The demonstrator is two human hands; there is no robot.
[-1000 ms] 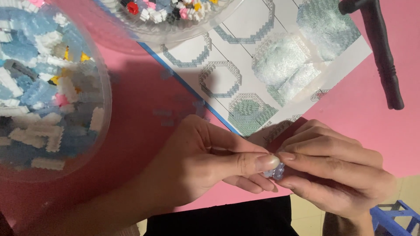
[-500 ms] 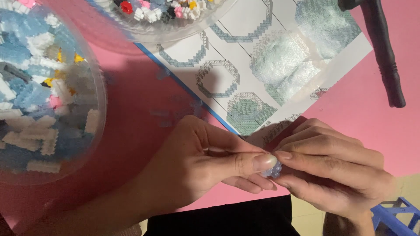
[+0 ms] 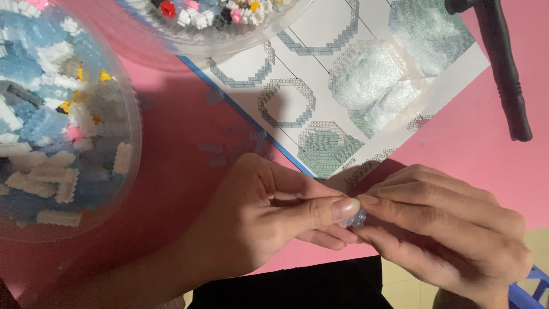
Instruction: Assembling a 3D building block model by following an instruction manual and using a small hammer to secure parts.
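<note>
Sitting on the pink counter, a clear round plastic tub holds white and blue bricks; a second clear bowl holds mixed-colour bricks. Left hand and right hand fingers pinch narrowly on a small translucent pale-blue brick piece between their tips, above the counter edge.

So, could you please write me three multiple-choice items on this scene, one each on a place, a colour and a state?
1. Where is the instruction sheet?
A. under the hands
B. beyond the hands on the pink table
C. inside a tub

2. What colour is the tool at upper right?
A. black
B. white
C. yellow

3. How is the clear brick piece held?
A. lying loose
B. left hand alone
C. pinched between the left hand and right hand

Answers: B, it lies flat above the fingers; A, its handle is dark; C, both hands' fingertips meet on it.
</note>
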